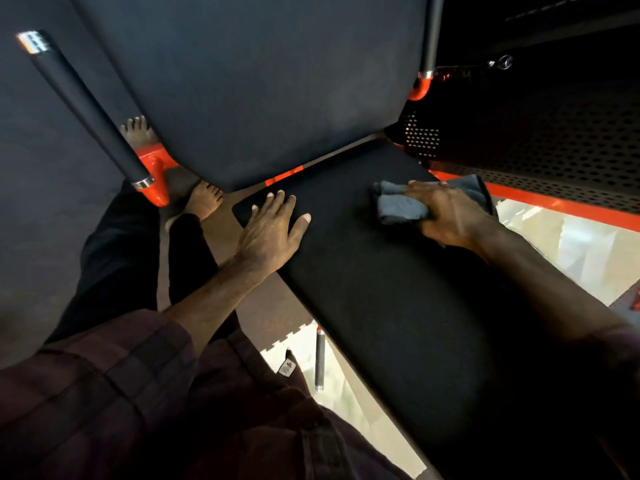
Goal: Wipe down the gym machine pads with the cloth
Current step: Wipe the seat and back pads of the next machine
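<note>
Your right hand (450,216) clamps cloth (401,206) on seat pad (381,299); back pad (242,81) at 11 o'clock; left hand (270,233) flat, nearer.

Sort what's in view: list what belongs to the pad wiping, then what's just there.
Part of the job:
- cloth, gripped by the right hand
- seat pad, with the left hand flat on it
- back pad

Just there:
- left handle
- perforated cover
- small bar near the floor

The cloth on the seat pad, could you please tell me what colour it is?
Grey-blue; the cloth shows best in the head view.
</note>
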Demonstrator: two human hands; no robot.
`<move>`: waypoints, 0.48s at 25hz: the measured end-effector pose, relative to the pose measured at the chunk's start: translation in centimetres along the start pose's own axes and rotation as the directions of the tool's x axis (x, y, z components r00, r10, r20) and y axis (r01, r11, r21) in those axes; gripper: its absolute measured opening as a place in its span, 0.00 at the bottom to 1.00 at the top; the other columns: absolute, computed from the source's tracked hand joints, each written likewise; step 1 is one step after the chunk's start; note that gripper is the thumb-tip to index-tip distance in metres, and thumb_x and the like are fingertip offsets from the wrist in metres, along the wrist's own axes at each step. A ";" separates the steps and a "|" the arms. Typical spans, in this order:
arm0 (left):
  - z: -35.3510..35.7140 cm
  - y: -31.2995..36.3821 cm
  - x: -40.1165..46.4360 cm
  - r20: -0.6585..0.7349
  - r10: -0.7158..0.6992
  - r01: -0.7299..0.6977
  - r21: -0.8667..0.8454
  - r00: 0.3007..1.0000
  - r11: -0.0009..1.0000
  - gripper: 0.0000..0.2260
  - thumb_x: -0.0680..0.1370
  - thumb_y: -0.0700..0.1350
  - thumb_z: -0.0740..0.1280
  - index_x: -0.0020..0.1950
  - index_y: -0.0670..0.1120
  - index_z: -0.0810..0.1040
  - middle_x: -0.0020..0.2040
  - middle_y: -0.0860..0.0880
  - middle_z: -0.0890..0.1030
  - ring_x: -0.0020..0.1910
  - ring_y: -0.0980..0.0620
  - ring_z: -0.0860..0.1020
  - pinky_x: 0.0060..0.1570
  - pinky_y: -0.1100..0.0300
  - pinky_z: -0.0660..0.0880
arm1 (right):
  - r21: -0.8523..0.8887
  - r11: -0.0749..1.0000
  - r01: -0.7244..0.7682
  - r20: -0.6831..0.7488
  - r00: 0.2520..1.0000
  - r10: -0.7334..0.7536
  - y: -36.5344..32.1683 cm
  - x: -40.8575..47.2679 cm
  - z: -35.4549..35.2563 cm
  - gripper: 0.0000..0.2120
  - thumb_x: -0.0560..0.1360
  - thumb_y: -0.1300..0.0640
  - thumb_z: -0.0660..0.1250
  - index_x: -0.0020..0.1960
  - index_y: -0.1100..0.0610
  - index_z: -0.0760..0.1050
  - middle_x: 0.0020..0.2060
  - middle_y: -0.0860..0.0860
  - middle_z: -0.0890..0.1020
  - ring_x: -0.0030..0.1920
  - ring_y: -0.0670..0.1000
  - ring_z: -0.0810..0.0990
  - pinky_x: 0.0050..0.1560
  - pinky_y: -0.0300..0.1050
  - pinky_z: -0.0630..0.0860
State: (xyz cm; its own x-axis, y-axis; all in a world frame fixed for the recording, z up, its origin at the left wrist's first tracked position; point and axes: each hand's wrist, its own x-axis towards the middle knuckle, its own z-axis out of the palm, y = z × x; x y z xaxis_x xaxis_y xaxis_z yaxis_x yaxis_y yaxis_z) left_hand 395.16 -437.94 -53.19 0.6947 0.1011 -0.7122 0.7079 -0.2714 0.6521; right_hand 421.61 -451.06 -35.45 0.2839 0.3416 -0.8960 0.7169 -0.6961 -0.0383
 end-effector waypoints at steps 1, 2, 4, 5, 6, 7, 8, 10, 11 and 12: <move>0.1 0.0 0.0 -0.007 0.000 0.000 -0.001 1.000 1.000 0.32 0.87 0.63 0.51 0.85 0.46 0.59 0.86 0.43 0.56 0.86 0.45 0.51 0.84 0.42 0.47 | -0.021 0.995 -0.100 -0.036 0.994 0.099 0.1 1.4 -0.3 0.29 0.78 0.56 0.71 0.78 0.48 0.71 0.75 0.54 0.75 0.77 0.57 0.71 0.78 0.56 0.66; 0.1 0.0 0.0 -0.013 0.000 0.000 -0.001 1.000 1.000 0.32 0.87 0.63 0.51 0.85 0.46 0.59 0.86 0.44 0.56 0.86 0.46 0.51 0.84 0.41 0.48 | -0.055 0.983 -0.175 -0.062 0.983 0.172 -0.6 3.0 -0.4 0.30 0.78 0.54 0.71 0.79 0.47 0.70 0.75 0.55 0.75 0.75 0.58 0.73 0.76 0.55 0.68; 0.1 -0.1 0.1 -0.021 0.000 0.000 0.003 1.000 1.000 0.32 0.87 0.64 0.52 0.85 0.46 0.60 0.86 0.44 0.57 0.86 0.46 0.51 0.83 0.40 0.48 | -0.077 0.982 -0.175 -0.064 0.983 0.170 -2.3 5.3 0.0 0.33 0.78 0.53 0.70 0.81 0.47 0.66 0.76 0.55 0.73 0.75 0.58 0.72 0.77 0.54 0.67; 0.1 -0.2 0.1 -0.022 0.000 0.000 0.005 1.000 1.000 0.32 0.87 0.64 0.52 0.85 0.47 0.60 0.86 0.45 0.57 0.86 0.46 0.51 0.83 0.40 0.48 | -0.046 0.993 -0.113 -0.035 0.993 0.111 -2.9 5.6 0.3 0.34 0.77 0.55 0.70 0.82 0.48 0.65 0.77 0.55 0.72 0.77 0.58 0.71 0.79 0.54 0.65; 0.2 -0.3 0.1 -0.021 0.002 -0.002 0.003 1.000 1.000 0.32 0.86 0.64 0.52 0.85 0.47 0.60 0.86 0.45 0.57 0.86 0.47 0.51 0.83 0.40 0.48 | -0.010 1.000 -0.027 0.002 1.000 0.027 -3.1 5.2 0.5 0.34 0.77 0.56 0.69 0.82 0.49 0.66 0.78 0.54 0.71 0.78 0.57 0.69 0.80 0.54 0.62; 0.3 -0.3 0.1 -0.025 0.003 -0.003 -0.003 1.000 1.000 0.32 0.86 0.64 0.52 0.85 0.48 0.60 0.86 0.46 0.57 0.86 0.48 0.51 0.83 0.41 0.48 | 0.008 0.999 0.044 0.044 0.998 -0.045 -2.7 4.5 0.5 0.33 0.78 0.57 0.69 0.81 0.51 0.67 0.79 0.53 0.71 0.79 0.55 0.67 0.81 0.55 0.60; 0.4 -0.4 0.1 -0.032 0.001 -0.001 -0.010 0.999 1.000 0.32 0.86 0.64 0.52 0.85 0.48 0.60 0.86 0.46 0.57 0.86 0.48 0.51 0.83 0.41 0.48 | 0.014 0.998 0.067 0.073 0.995 -0.068 -1.9 3.6 0.5 0.31 0.78 0.57 0.70 0.81 0.51 0.68 0.78 0.52 0.71 0.80 0.54 0.67 0.81 0.55 0.60; 0.4 -0.3 0.0 -0.049 -0.006 0.005 -0.017 0.999 1.000 0.31 0.86 0.64 0.52 0.85 0.48 0.60 0.86 0.46 0.57 0.86 0.48 0.51 0.83 0.41 0.49 | 0.026 0.999 -0.032 0.038 0.999 0.031 0.0 3.8 0.0 0.29 0.78 0.54 0.70 0.78 0.49 0.71 0.76 0.52 0.74 0.77 0.54 0.71 0.79 0.55 0.65; 0.3 -0.3 -0.1 -0.054 -0.010 0.009 -0.017 0.998 1.000 0.31 0.86 0.64 0.52 0.85 0.48 0.60 0.86 0.47 0.57 0.86 0.49 0.51 0.83 0.41 0.49 | 0.024 0.992 -0.128 -0.012 0.992 0.128 0.4 4.9 -0.2 0.28 0.77 0.53 0.70 0.77 0.47 0.72 0.74 0.52 0.76 0.75 0.55 0.74 0.76 0.55 0.69; 0.3 -0.3 -0.1 -0.055 -0.013 0.012 -0.017 0.998 1.000 0.31 0.86 0.64 0.52 0.85 0.49 0.60 0.86 0.47 0.57 0.86 0.49 0.51 0.84 0.41 0.49 | 0.003 0.980 -0.197 -0.052 0.979 0.197 0.2 6.4 -0.3 0.29 0.76 0.52 0.69 0.77 0.46 0.72 0.72 0.53 0.78 0.73 0.57 0.76 0.73 0.55 0.72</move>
State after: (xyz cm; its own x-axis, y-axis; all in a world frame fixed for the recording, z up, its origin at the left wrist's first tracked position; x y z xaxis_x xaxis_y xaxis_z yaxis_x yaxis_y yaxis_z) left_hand 394.88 -438.15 -53.38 0.6914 0.1572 -0.7052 0.7184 -0.2538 0.6477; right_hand 423.72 -448.84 -41.07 0.4527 0.2300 -0.8615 0.6451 -0.7515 0.1383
